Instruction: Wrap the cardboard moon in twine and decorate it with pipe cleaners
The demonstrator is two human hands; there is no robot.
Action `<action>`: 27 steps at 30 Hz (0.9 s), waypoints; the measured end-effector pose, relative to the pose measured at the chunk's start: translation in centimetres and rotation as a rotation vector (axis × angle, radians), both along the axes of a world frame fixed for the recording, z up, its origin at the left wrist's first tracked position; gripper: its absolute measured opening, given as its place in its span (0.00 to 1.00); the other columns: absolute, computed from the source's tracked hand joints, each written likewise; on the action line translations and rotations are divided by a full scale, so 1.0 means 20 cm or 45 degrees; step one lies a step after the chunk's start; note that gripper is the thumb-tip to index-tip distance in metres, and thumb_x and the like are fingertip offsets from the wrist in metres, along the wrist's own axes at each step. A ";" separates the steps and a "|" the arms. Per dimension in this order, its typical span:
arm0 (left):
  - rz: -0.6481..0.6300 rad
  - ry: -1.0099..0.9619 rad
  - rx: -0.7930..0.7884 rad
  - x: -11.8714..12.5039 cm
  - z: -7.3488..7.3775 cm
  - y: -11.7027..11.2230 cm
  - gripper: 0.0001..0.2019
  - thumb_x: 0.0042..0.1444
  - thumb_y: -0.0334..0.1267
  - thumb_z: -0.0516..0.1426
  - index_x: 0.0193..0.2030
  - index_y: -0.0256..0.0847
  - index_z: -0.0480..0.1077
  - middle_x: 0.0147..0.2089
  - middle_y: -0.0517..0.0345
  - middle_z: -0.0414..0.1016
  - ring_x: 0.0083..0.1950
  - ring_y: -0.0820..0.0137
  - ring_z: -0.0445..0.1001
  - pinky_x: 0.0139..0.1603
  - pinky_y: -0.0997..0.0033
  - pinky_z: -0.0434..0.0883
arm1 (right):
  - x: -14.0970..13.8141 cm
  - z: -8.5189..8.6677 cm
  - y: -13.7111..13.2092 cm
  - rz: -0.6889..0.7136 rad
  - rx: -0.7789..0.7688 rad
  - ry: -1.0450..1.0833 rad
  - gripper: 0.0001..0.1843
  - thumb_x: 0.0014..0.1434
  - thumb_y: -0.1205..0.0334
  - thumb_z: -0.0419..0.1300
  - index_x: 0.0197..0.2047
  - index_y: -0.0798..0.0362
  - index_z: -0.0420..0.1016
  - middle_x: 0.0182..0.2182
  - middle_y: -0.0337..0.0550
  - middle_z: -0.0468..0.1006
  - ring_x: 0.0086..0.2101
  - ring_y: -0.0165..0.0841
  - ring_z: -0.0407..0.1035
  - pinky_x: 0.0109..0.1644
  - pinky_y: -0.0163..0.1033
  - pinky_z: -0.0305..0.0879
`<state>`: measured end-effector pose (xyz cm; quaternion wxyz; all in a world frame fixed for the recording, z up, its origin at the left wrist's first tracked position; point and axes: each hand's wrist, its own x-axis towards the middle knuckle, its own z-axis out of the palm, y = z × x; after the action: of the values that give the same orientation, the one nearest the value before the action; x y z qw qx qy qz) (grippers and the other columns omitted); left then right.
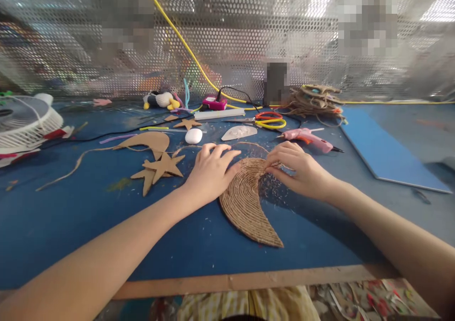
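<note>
A crescent moon covered in rows of brown twine [241, 202] lies on the blue tabletop in front of me. My left hand [213, 171] rests at its upper left edge, fingers spread, thumb touching the twine surface. At the crescent's upper right, my right hand [296, 169] is closed in a pinch, with a bit of twine [265, 168] at the fingertips. A loose strand of twine [249, 144] runs behind both hands. To the left lie a bare cardboard crescent [154, 142] and cardboard stars [164, 166], one overlapping the other.
Behind the hands are a white egg-shaped piece [194, 136], a clear plastic piece [239, 132], scissors [268, 120] and a pink glue gun [307, 139]. A blue board [391, 150] lies right, a white fan [28, 122] left. A twine bundle [314, 102] sits by the perforated metal screen [227, 32].
</note>
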<state>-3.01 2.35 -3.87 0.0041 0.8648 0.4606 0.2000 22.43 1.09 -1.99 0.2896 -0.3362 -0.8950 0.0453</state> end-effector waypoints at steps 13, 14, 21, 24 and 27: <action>0.089 -0.029 -0.296 0.15 0.06 -0.31 0.47 0.47 0.57 0.62 0.67 0.31 0.52 0.64 0.35 0.62 0.64 0.45 0.59 0.65 0.42 0.61 | 0.01 -0.05 0.02 -0.275 0.109 0.038 0.04 0.63 0.64 0.58 0.40 0.54 0.74 0.32 0.42 0.81 0.32 0.34 0.74 0.38 0.40 0.68; 0.052 -0.049 -0.321 0.15 0.06 -0.29 0.46 0.47 0.55 0.62 0.68 0.30 0.52 0.65 0.35 0.61 0.66 0.46 0.58 0.66 0.43 0.60 | 0.01 -0.05 0.01 -0.273 0.116 0.050 0.04 0.62 0.65 0.59 0.40 0.54 0.74 0.31 0.41 0.81 0.32 0.33 0.74 0.38 0.39 0.68; -0.314 -0.164 -0.590 0.06 0.06 -0.12 0.48 0.47 0.42 0.62 0.72 0.34 0.43 0.71 0.35 0.52 0.73 0.50 0.51 0.71 0.45 0.56 | 0.00 -0.01 -0.01 -0.005 0.109 0.118 0.04 0.63 0.67 0.59 0.41 0.52 0.75 0.33 0.42 0.81 0.34 0.33 0.73 0.42 0.40 0.68; -0.469 -0.177 -0.654 0.02 0.07 -0.07 0.46 0.49 0.40 0.62 0.72 0.39 0.43 0.73 0.38 0.50 0.74 0.52 0.51 0.71 0.45 0.55 | -0.02 -0.02 -0.01 0.145 0.080 0.047 0.06 0.64 0.69 0.57 0.43 0.52 0.74 0.36 0.44 0.81 0.37 0.34 0.73 0.44 0.41 0.67; -0.507 -0.187 -0.702 0.00 0.09 -0.05 0.43 0.53 0.41 0.60 0.72 0.38 0.44 0.74 0.38 0.49 0.74 0.53 0.49 0.72 0.44 0.53 | -0.03 -0.03 -0.02 0.181 0.050 -0.018 0.08 0.66 0.70 0.55 0.43 0.53 0.74 0.36 0.45 0.80 0.37 0.34 0.72 0.45 0.42 0.66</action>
<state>-2.97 1.39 -2.15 0.3095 0.8874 0.3179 0.1251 21.81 0.64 -2.54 0.2859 -0.2662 -0.9194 0.0460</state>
